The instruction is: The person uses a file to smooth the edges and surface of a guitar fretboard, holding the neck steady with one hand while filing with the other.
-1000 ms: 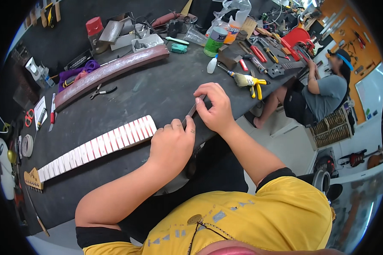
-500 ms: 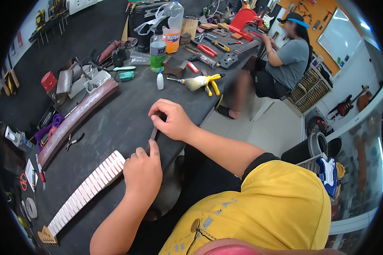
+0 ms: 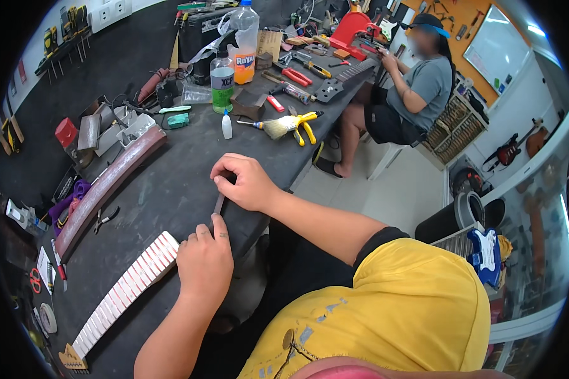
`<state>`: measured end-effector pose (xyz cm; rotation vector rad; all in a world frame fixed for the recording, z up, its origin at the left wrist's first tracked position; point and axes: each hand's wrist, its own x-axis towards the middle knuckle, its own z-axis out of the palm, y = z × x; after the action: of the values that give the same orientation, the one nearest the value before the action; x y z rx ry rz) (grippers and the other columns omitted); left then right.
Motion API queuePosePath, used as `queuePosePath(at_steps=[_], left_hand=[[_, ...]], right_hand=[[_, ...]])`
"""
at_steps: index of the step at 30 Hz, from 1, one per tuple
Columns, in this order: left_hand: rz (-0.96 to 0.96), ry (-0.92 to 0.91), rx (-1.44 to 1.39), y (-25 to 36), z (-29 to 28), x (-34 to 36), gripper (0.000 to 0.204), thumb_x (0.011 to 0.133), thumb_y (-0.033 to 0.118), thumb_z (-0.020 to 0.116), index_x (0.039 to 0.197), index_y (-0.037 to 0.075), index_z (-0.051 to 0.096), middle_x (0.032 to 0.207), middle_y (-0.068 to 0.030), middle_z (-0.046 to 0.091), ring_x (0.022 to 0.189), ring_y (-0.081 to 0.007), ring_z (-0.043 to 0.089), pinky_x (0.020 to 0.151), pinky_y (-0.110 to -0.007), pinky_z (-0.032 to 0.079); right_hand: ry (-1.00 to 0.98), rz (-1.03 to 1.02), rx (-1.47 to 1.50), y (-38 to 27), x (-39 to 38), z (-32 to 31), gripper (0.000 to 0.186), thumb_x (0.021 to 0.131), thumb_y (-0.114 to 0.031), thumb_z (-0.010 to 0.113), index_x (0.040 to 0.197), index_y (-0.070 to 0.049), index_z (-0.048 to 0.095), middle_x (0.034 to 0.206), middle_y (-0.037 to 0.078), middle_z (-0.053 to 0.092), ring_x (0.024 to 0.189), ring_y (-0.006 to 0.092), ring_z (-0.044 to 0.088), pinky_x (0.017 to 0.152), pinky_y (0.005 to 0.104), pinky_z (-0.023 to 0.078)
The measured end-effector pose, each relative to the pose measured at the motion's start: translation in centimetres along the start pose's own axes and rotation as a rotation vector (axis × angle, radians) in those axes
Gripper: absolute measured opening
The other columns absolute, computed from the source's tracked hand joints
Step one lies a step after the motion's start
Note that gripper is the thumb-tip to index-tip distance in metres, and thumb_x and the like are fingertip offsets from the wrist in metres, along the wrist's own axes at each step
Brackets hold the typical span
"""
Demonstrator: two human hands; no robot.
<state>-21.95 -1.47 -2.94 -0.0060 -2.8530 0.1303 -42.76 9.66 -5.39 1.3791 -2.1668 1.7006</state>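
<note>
My right hand (image 3: 245, 183) is closed over the bench near its front edge, thumb and fingers pinched round the upper end of a thin dark strip (image 3: 219, 204). At the strip's lower end is my left hand (image 3: 205, 258), its index fingertip against it and the other fingers curled; its thumb is hidden. Just left of that hand lies a guitar neck (image 3: 128, 289), its face covered in white bands with thin reddish lines between them. A small notched wooden piece (image 3: 74, 359) sits at the neck's near end.
Beyond my hands are a small white dropper bottle (image 3: 227, 125), a brush (image 3: 281, 126), yellow-handled pliers (image 3: 306, 128) and a green-liquid bottle (image 3: 222, 87). A long reddish-brown beam (image 3: 110, 189) and small pliers (image 3: 106, 219) lie left. A seated co-worker (image 3: 417, 88) works at the far right.
The whole view has shifted slightly, bench items appearing farther left. Both hands keep nearly the same hold on the strip, and the neck stays put on the bench.
</note>
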Motion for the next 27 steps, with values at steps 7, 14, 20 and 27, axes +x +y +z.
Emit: queuePosePath(at_steps=[7, 14, 20, 27], left_hand=[[0.03, 0.037, 0.005, -0.5, 0.4, 0.0, 0.051, 0.095, 0.006, 0.07, 0.145, -0.006, 0.071, 0.095, -0.0135, 0.07, 0.078, -0.0295, 0.075, 0.07, -0.041, 0.06], [-0.012, -0.03, 0.004, 1.2, 0.2, -0.6, 0.054, 0.096, 0.005, 0.069, 0.149, -0.006, 0.068, 0.1, -0.0165, 0.073, 0.082, -0.0335, 0.079, 0.073, -0.044, 0.063], [-0.193, -0.223, -0.322, 3.0, -5.8, -4.2, 0.064, 0.095, -0.001, 0.07, 0.158, -0.005, 0.061, 0.108, -0.0261, 0.074, 0.095, -0.047, 0.078, 0.083, -0.054, 0.063], [-0.363, -0.112, -0.468, 5.1, -5.8, -10.4, 0.066, 0.099, -0.006, 0.064, 0.164, -0.001, 0.057, 0.1, -0.0244, 0.071, 0.094, -0.0472, 0.07, 0.088, -0.057, 0.057]], right_hand=[[-0.269, -0.195, -0.496, -0.9, -1.8, -2.9, 0.042, 0.102, -0.028, 0.08, 0.132, 0.002, 0.076, 0.14, 0.02, 0.076, 0.134, 0.0385, 0.072, 0.115, 0.0482, 0.057], [-0.444, -0.119, -0.593, -0.1, -5.0, -4.4, 0.085, 0.107, -0.056, 0.073, 0.165, 0.003, 0.055, 0.177, 0.025, 0.05, 0.166, 0.0442, 0.044, 0.136, 0.0626, 0.033], [-0.412, -0.174, -0.542, -2.6, -8.6, -2.8, 0.082, 0.103, -0.054, 0.079, 0.167, -0.008, 0.057, 0.178, 0.02, 0.051, 0.165, 0.0451, 0.046, 0.134, 0.0657, 0.035], [-0.083, -0.267, -0.337, -6.9, -8.8, -5.2, 0.074, 0.094, -0.031, 0.086, 0.159, -0.003, 0.063, 0.169, 0.026, 0.057, 0.154, 0.0485, 0.056, 0.13, 0.0521, 0.045]])
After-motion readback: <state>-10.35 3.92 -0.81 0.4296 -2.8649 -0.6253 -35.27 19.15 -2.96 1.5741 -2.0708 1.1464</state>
